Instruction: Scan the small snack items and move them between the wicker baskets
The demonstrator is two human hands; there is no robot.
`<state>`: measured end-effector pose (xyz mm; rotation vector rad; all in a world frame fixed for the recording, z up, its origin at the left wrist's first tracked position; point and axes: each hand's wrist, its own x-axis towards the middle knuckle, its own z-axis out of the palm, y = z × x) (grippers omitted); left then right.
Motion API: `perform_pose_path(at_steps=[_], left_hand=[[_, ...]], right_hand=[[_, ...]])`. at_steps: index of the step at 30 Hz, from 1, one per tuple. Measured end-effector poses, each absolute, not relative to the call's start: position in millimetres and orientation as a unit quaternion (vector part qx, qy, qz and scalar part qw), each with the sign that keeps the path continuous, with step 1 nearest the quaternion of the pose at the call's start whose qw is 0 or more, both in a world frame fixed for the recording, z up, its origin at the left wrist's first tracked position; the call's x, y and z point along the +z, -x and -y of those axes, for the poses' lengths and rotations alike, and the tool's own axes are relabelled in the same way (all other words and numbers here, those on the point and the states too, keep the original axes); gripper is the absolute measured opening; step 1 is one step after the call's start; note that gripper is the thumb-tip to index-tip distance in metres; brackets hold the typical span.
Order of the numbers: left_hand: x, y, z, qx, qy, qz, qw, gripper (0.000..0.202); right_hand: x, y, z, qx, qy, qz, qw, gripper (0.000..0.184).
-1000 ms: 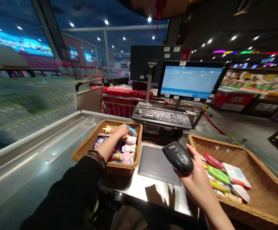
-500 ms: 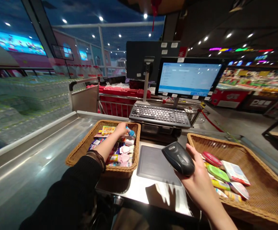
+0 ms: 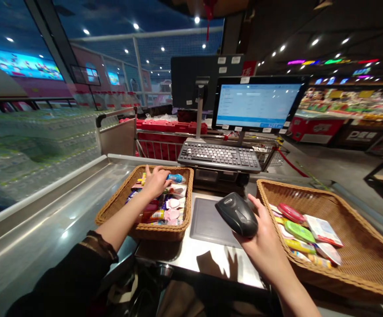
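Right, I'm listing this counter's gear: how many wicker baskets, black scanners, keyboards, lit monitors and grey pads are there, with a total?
Wicker baskets: 2
Black scanner: 1
Keyboard: 1
Lit monitor: 1
Grey pad: 1
Total: 6

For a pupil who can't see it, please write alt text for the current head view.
A person's left hand reaches into a wicker basket of packaged goods; the right hand holds a black scanner. Another wicker basket sits at right.

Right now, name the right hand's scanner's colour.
The scanner is black, seen in the head view.
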<state>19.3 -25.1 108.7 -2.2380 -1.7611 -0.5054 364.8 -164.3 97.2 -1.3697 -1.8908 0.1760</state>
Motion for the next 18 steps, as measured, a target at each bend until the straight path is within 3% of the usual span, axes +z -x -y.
perform_pose_path(at_steps=[8,18], left_hand=[[126,-52,69,-0.303,0.791,0.515,0.13,0.027],[104,-116,74,-0.325,0.841,0.426,0.072,0.026]], right_hand=[[112,-348,176,0.105,0.532,0.744,0.391,0.035],[116,-337,193,0.103,0.559,0.722,0.396,0.042]])
